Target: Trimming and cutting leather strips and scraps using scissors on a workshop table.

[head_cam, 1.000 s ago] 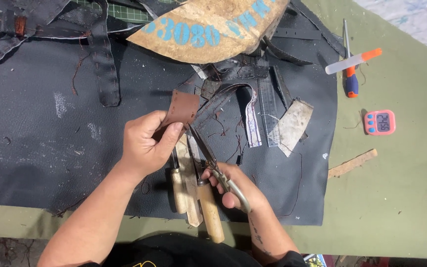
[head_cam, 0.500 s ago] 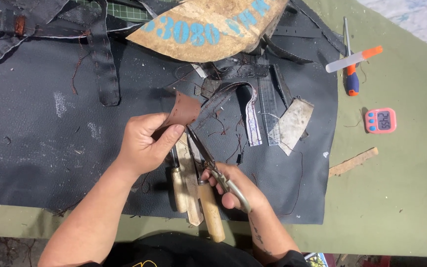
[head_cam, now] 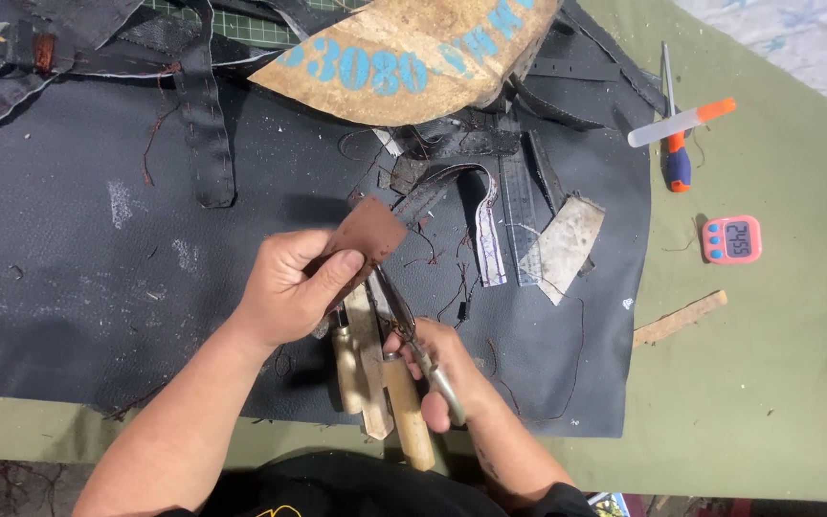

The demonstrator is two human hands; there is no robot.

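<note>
Scissors meeting a brown leather scrap above the dark sheet.

The left hand (head_cam: 289, 292) is pinching a small brown leather piece (head_cam: 364, 235) in a closed grip, thumb pressing on top, holding it just over the black sheet (head_cam: 98, 287) on the bench (head_cam: 748, 383). The right hand (head_cam: 442, 369) is wrapping its grip tight around the scissors (head_cam: 404, 321), blades touching the piece's lower edge. Wooden-handled tools (head_cam: 385, 383) are lying beneath both hands; cut strips (head_cam: 490, 220), a screwdriver (head_cam: 677, 163) and a pink timer (head_cam: 731, 239) are sitting well apart.
</note>
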